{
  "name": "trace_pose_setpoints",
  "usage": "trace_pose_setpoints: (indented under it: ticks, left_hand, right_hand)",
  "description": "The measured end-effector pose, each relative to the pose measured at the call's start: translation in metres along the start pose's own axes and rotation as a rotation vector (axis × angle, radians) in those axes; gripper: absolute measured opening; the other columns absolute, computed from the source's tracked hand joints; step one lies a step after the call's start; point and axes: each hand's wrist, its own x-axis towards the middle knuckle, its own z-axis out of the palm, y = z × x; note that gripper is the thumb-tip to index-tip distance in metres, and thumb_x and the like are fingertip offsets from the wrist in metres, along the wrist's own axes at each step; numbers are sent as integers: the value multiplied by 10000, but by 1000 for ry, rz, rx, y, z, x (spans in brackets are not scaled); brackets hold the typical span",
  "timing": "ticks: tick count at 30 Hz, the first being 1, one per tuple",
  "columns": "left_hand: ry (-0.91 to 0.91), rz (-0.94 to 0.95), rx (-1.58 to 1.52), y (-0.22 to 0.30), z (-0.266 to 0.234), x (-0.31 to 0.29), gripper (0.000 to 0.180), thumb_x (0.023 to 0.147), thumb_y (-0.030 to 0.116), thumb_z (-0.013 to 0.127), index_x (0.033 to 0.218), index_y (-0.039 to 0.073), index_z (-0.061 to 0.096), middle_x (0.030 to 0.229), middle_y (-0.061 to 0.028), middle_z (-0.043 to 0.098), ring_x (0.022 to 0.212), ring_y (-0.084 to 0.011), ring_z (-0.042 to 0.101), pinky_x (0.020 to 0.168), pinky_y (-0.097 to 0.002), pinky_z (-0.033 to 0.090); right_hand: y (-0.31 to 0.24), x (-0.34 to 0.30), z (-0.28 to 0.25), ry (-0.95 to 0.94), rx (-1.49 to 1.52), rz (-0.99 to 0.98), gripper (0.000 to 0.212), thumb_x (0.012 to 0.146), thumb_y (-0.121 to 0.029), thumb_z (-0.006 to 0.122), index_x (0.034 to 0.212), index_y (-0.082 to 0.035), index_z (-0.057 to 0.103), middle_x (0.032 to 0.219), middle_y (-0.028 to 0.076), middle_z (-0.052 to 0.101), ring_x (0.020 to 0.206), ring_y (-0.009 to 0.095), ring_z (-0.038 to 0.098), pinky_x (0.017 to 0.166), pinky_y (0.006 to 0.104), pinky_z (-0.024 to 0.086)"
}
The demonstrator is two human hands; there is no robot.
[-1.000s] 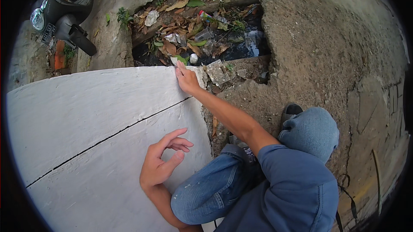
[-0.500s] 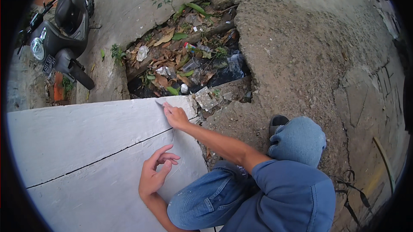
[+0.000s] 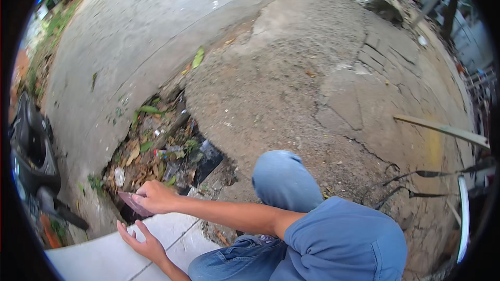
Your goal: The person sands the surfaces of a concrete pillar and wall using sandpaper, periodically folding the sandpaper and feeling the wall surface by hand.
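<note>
My right hand point(image 3: 156, 197) is closed on a thin reddish-brown sheet of sandpaper point(image 3: 135, 205), held at the far edge of the white painted surface point(image 3: 99, 255). Dark grooves run across that white surface. Just nearer than the sandpaper, my left hand point(image 3: 145, 243) hovers over the white surface with its fingers spread and nothing in it. Whether the sandpaper touches the edge is hard to tell.
Beyond the edge lies a broken pit point(image 3: 151, 150) full of dry leaves and litter. A dark motor scooter point(image 3: 36, 161) stands at the left. Rough cracked concrete point(image 3: 271, 83) spreads ahead and right, with a wooden strip point(image 3: 442, 127) and black straps point(image 3: 406, 190) on it.
The view has swung to the right. My right hand has lifted from the white surface's top to its far edge, showing the sandpaper's broad face. My left hand's fingers have spread.
</note>
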Motion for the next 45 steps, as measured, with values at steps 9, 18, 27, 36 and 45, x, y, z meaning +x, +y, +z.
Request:
trace_pose_setpoints:
  ticks: [9,18,27,36,45]
  left_hand:
    - [-514,-473,-929,57,83,51,315,1013,260,542,1177,-9,556,1054,-80,645,937,-146,643,822,-289,519]
    - [-465,-399,-934,113,180,68,246,984,221,604,1085,-4,603,912,-32,616,788,-85,561,672,-247,457]
    - [-441,-408,-1016,142,206,79,199,976,197,616,977,7,557,881,-48,619,754,-97,572,676,-258,475]
    - [-116,94,-632,226,161,54,152,960,100,618,970,-41,562,981,-104,649,897,-166,622,802,-305,511]
    - [-183,48,-625,190,133,61,146,966,124,616,936,-17,638,927,-68,646,836,-112,575,743,-267,478]
  right_hand:
    - [-14,3,-99,-53,-219,-73,330,862,-255,573,704,26,639,615,227,602,585,399,599,581,477,456]
    - [-5,19,-150,213,-305,-55,323,878,-281,582,731,5,617,663,216,615,650,428,608,617,505,473]
    - [-6,15,-176,280,-208,-197,244,861,-218,604,815,21,592,700,226,613,670,441,591,620,503,447]
    - [-22,25,-207,459,11,-149,240,884,-225,605,839,7,649,613,191,575,522,347,527,538,421,427]
    - [-27,22,-176,409,72,-162,216,866,-204,662,978,-26,712,783,181,686,648,284,655,628,368,498]
